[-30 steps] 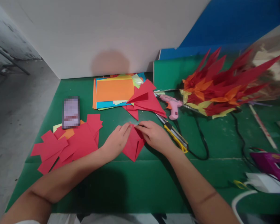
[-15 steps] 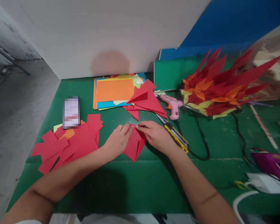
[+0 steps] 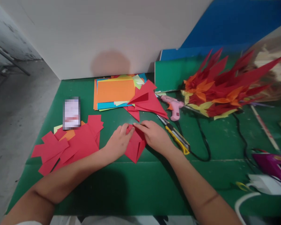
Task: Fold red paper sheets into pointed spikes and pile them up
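A folded red paper [image 3: 136, 143] lies on the green tabletop with one corner pointing toward me and a folded flap on its face. My left hand [image 3: 118, 140] presses on its upper left edge, fingers bent and closed against the paper. On the upper right edge, my right hand [image 3: 155, 136] rests with its index finger stretched to the top corner and the other fingers curled; it holds the paper down there. Just beyond lie folded red paper pieces [image 3: 148, 100]. Right of my right hand is a yellow utility knife [image 3: 178, 138].
Several red paper cutouts [image 3: 84, 140] lie at left beside a phone [image 3: 71, 113]. Coloured sheets [image 3: 115, 90] are stacked at the back. To the right are a pink glue gun [image 3: 174, 106], a red and orange paper flame bunch [image 3: 224, 87], and a purple object [image 3: 271, 165] with cords.
My right index finger has slid left and straightened along the top corner of the red paper. The left hand stays nearly in place.
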### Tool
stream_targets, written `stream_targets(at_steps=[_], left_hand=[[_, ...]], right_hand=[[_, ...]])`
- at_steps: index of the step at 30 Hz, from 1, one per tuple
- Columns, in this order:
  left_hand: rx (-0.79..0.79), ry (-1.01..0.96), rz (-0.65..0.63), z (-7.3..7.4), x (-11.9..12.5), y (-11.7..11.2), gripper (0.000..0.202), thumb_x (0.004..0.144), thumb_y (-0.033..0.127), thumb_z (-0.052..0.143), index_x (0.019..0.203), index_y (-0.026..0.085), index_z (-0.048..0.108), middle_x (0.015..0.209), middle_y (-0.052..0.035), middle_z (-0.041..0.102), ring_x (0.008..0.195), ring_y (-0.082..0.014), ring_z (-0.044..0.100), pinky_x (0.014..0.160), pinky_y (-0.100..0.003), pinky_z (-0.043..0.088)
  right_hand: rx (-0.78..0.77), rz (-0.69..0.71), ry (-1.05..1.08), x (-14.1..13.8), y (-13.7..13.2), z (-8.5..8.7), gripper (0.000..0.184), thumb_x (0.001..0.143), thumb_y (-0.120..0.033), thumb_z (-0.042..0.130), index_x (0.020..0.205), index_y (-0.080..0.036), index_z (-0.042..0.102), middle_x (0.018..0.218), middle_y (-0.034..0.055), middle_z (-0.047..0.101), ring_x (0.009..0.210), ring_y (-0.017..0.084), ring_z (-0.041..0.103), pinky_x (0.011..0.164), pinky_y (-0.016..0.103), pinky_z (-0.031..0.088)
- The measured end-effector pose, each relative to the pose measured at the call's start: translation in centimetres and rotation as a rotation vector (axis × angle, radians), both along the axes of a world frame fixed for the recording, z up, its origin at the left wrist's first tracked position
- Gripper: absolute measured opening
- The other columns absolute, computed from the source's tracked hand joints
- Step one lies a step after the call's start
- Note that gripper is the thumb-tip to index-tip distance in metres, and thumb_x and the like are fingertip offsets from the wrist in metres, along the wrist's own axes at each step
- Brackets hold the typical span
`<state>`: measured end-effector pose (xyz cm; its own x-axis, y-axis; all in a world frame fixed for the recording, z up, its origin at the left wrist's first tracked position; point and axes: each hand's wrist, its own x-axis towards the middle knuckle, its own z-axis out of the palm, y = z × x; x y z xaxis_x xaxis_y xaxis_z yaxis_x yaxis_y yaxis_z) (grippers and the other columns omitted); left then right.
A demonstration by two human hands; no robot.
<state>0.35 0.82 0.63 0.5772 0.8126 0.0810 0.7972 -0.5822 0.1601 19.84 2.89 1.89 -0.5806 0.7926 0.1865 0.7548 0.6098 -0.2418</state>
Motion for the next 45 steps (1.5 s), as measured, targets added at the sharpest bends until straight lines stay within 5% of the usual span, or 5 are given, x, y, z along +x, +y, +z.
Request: stream_targets(at_steps=[10, 17, 28, 34, 45], left_hand=[[0.019, -0.012, -0.021, 0.0, 0.1, 0.0, 0.05, 0.084, 0.006, 0.033, 0.133, 0.01, 0.041, 0.113, -0.0161, 0.051, 0.09, -0.0226, 0.049, 0.079, -0.036, 0.045], [0.02, 0.068, -0.038, 0.5, 0.2, -0.1, 0.051, 0.082, 0.005, 0.035, 0.132, 0.007, 0.041, 0.134, -0.0206, 0.042, 0.094, -0.0242, 0.051, 0.083, -0.038, 0.044], [0.015, 0.141, -0.074, 0.6, -0.1, 0.0, 0.053, 0.084, 0.008, 0.037, 0.137, 0.01, 0.039, 0.14, -0.0195, 0.042, 0.096, -0.0248, 0.051, 0.086, -0.038, 0.043], [-0.006, 0.078, -0.064, 0.4, -0.2, 0.1, 0.053, 0.084, 0.007, 0.036, 0.136, 0.009, 0.04, 0.138, -0.0179, 0.042, 0.096, -0.0249, 0.049, 0.087, -0.037, 0.042], [-0.05, -0.095, -0.053, -0.2, -0.5, 0.2, 0.046, 0.086, 0.008, 0.036, 0.131, 0.014, 0.043, 0.13, -0.0143, 0.044, 0.098, -0.0243, 0.048, 0.087, -0.038, 0.043]], right_hand=[[0.001, 0.023, -0.127, -0.6, 0.7, -0.3, 0.052, 0.084, -0.002, 0.041, 0.13, -0.025, 0.054, 0.09, 0.0078, 0.054, 0.074, 0.019, 0.043, 0.064, 0.031, 0.034], [-0.005, -0.011, -0.112, -0.8, 0.5, 0.2, 0.054, 0.085, -0.002, 0.039, 0.13, -0.027, 0.055, 0.086, 0.0069, 0.052, 0.071, 0.018, 0.042, 0.062, 0.03, 0.034], [-0.074, -0.056, 0.05, 2.2, 0.3, 0.1, 0.047, 0.08, 0.003, 0.035, 0.097, -0.019, 0.074, 0.082, 0.008, 0.059, 0.078, 0.02, 0.054, 0.07, 0.032, 0.044], [-0.013, -0.152, 0.101, 2.3, 0.2, 0.2, 0.033, 0.077, -0.001, 0.04, 0.078, -0.016, 0.069, 0.084, 0.0083, 0.066, 0.08, 0.021, 0.06, 0.074, 0.032, 0.046], [-0.132, -0.202, 0.313, 0.8, 0.1, -0.5, 0.029, 0.084, -0.027, 0.058, 0.111, -0.018, 0.059, 0.087, 0.0066, 0.062, 0.084, 0.023, 0.056, 0.077, 0.037, 0.046]])
